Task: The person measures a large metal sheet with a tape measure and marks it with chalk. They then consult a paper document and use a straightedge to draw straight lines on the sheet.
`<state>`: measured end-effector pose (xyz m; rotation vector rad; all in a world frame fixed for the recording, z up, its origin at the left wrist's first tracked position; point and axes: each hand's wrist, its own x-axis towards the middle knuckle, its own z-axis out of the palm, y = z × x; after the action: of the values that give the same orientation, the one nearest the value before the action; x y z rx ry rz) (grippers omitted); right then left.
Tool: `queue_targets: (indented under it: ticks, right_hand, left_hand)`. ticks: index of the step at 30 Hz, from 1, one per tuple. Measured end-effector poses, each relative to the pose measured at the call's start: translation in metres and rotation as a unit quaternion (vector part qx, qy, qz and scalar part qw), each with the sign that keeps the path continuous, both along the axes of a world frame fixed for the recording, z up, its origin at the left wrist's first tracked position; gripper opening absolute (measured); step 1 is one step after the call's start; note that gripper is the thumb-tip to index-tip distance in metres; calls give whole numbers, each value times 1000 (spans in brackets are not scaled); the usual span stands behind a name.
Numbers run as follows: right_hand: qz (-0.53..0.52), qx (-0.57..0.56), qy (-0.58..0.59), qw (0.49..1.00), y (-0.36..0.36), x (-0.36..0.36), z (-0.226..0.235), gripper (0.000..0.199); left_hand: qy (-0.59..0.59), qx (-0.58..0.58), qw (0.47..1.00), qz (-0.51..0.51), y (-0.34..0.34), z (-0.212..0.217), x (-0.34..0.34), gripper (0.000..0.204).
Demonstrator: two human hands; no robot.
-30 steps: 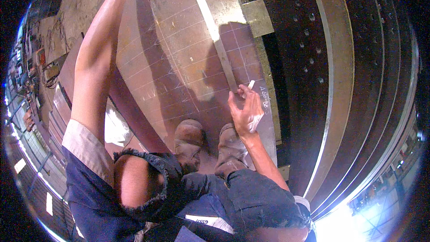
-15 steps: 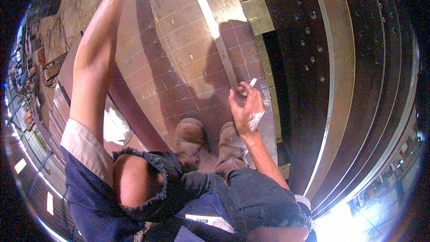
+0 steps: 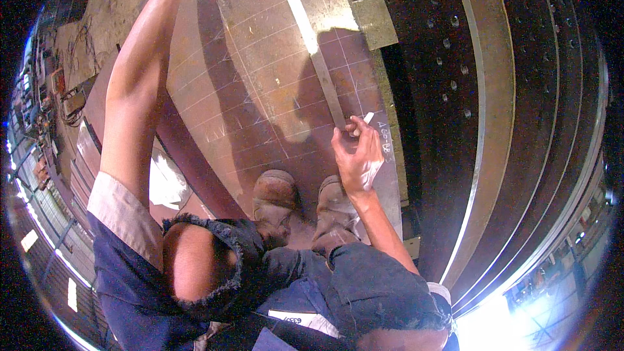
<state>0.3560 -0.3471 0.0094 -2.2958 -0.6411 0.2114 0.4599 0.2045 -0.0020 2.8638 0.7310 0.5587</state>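
Note:
My right hand (image 3: 361,159) rests low over a rust-brown steel plate (image 3: 266,45), its fingers curled. A short white stick of chalk (image 3: 369,118) pokes out from between them. Its fingertips and thumb are at the near end of a long, straight metal strip (image 3: 323,71), which lies on the plate and runs away to the top edge. Thin white lines and small tick marks cover the plate, with white handwriting beside my right hand. My left arm (image 3: 140,65) stretches far forward with a bracelet at the wrist; the hand itself lies beyond the top edge.
My boots (image 3: 275,196) stand on the plate's near part. To the right, long dark steel beams (image 3: 491,91) with rows of holes lie side by side beyond a dark gap. At the left are a white sheet (image 3: 168,182), cables and tools (image 3: 73,101) on the floor.

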Motion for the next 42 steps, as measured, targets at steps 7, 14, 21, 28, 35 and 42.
queue_targets:
  ticks: [7,14,21,28,35,42]
  right_hand:
    - [-10,-12,1,1000,-2,2,-1,39]
    - [-17,-16,23,999,-1,-1,-2,41]
    - [-23,-22,36,999,-3,-2,1,41]
    - [-10,-31,17,999,1,-3,4,39]
    - [-20,-32,37,999,-3,-3,2,41]
    - [-7,-43,8,999,-1,-2,6,41]
  left_hand:
    - [-16,-34,999,9,-14,-5,6,14]
    - [-4,32,999,-13,-16,0,5,18]
    - [218,-79,969,82,-92,55,15,87]
    - [220,-59,972,57,-81,47,6,111]
    - [259,-48,964,40,-65,19,19,140]
    - [244,-20,969,39,-70,16,15,141]
